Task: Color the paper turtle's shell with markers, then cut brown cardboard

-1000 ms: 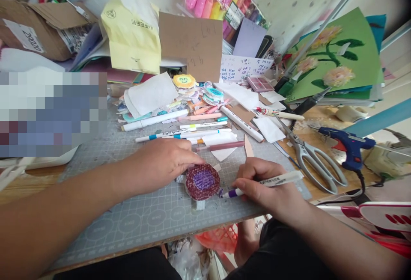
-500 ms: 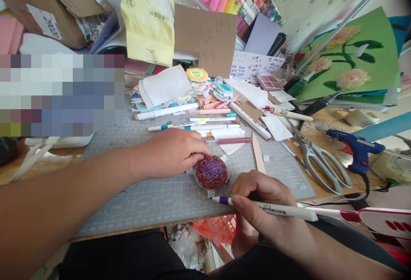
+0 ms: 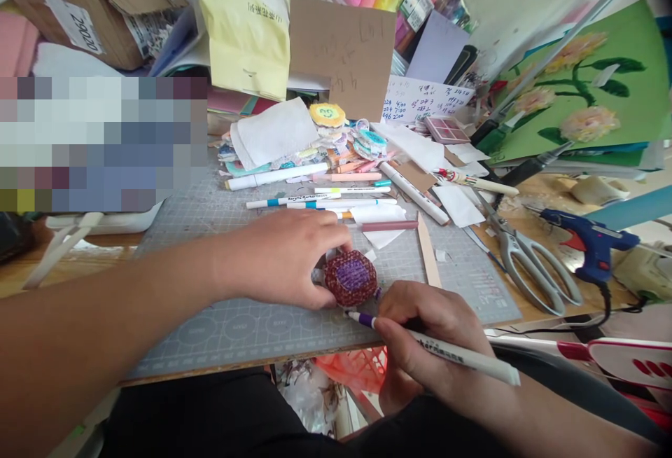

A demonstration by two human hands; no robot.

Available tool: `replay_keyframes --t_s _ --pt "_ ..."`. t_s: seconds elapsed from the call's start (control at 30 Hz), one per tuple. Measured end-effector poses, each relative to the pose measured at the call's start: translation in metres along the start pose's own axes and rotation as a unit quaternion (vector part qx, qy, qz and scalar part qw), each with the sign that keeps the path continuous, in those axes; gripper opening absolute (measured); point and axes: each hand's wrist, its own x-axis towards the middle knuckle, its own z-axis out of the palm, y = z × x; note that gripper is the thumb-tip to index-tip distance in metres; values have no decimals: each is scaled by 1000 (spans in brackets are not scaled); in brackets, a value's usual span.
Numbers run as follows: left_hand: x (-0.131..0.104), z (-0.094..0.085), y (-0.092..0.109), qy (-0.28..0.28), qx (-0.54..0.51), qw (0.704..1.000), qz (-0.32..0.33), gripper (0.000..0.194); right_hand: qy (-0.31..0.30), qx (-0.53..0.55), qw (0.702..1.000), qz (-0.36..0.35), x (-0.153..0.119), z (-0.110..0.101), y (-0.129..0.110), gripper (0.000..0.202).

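A small rounded piece (image 3: 351, 278), dark red with a purple centre and a woven-looking surface, lies on the grey cutting mat (image 3: 231, 335). My left hand (image 3: 294, 255) grips it from the left, with the thumb at its lower edge and the index finger at its upper edge. A white marker pen (image 3: 462, 358) with a purple collar is held in my right hand (image 3: 435, 346). Its dark tip is at the piece's lower edge; whether it touches cannot be made out.
Several markers (image 3: 320, 204) lie behind the piece, beside a wooden stick (image 3: 429, 251). To the right are scissors (image 3: 530, 262) and a blue glue gun (image 3: 582, 237). Paper scraps and small decorated pieces (image 3: 328, 115) are heaped at the back. The table edge (image 3: 252, 365) runs close in front.
My left thumb has moved down to the piece's lower edge, opening away from the index finger around it. The marker's tip has shifted slightly up towards the piece. The whole view has shifted slightly.
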Motion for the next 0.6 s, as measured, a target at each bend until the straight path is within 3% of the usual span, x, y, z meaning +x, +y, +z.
replay_keyframes --t_s 0.2,0.33,0.47,0.6 --pt "2 3 3 4 3 1000 -23 36 36 48 998 -11 -2 0 0 19" --pt "1 2 4 -1 2 1000 -31 35 8 23 1000 -17 -1 1 0 21" --pt "1 3 4 -1 0 1000 -30 34 29 37 999 -15 -1 0 1 21" --pt "2 4 2 -1 -3 1000 -27 34 12 28 999 -14 -1 0 1 22"
